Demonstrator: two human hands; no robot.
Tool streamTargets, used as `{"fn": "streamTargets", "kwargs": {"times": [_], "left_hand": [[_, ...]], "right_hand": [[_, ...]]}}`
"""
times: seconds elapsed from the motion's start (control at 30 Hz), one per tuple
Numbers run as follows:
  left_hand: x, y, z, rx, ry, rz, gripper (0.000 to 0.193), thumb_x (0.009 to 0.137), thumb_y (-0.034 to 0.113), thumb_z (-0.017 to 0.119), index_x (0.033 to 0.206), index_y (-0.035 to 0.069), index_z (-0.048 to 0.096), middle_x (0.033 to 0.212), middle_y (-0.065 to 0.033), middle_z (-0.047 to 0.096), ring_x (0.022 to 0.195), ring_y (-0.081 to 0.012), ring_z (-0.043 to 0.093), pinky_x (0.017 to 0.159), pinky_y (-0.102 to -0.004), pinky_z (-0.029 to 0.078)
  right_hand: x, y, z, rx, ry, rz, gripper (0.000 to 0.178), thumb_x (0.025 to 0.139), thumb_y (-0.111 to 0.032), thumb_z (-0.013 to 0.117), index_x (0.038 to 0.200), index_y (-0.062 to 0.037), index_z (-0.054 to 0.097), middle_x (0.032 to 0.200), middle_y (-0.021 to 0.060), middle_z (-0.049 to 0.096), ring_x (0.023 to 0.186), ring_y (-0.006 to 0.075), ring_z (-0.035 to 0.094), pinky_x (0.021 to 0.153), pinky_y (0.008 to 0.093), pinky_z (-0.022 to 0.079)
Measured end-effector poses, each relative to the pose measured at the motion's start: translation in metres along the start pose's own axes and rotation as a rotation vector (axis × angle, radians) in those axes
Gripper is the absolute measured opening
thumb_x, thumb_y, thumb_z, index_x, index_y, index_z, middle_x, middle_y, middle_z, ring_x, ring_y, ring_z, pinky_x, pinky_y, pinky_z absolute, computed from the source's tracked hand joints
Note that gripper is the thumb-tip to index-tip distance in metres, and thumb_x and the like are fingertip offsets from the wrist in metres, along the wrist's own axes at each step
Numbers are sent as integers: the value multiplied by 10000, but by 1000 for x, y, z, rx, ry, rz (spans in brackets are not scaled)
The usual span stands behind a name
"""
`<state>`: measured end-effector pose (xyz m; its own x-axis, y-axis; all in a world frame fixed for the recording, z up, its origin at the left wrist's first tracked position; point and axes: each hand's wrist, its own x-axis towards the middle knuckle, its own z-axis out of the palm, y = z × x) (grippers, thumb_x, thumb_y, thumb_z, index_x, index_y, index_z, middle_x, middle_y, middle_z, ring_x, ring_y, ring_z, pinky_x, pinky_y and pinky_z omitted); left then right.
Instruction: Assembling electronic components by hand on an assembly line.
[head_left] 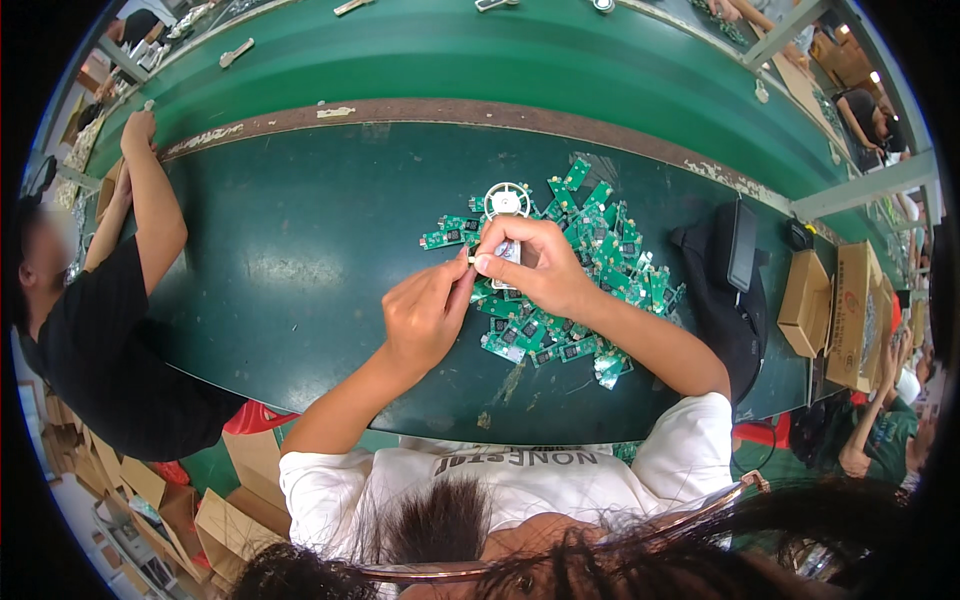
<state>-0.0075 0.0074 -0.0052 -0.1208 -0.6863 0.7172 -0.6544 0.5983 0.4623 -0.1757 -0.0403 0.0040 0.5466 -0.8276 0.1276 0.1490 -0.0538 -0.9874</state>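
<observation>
While the left hand [420, 308] and right hand [543, 268], nearly closed, pinch a small cream piece [472, 260], green rectangular circuit boards [612, 250] around the right seem unfinished.

From over here I see the left forearm [345, 398] angled up and rightward, the right forearm [655, 340] up and leftward; my left hand [422, 310] shows its back, fingers bent into a pinch, while my right hand [540, 268] arches, thumb and forefinger pinching close beside the left's tips
</observation>
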Motion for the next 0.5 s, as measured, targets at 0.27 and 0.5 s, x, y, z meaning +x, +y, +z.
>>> {"fn": "streamTargets", "kwargs": {"times": [0.27,0.5], "left_hand": [[0,-5,4,22,36,92,226,702,-54,738,896,-20,629,780,-137,675,662,-254,678,568,-310,531],[0,-4,0,37,22,125,242,698,-70,729,917,-35,631,785,-144,677,684,-254,685,583,-305,540]], "right_hand": [[2,3,-4,38,-41,28,107,856,-75,662,838,5,595,849,33,560,778,90,513,659,249,406],[1,-1,-3,-37,-60,-5,86,856,-50,651,819,2,593,826,33,563,794,100,519,691,263,412]]}}
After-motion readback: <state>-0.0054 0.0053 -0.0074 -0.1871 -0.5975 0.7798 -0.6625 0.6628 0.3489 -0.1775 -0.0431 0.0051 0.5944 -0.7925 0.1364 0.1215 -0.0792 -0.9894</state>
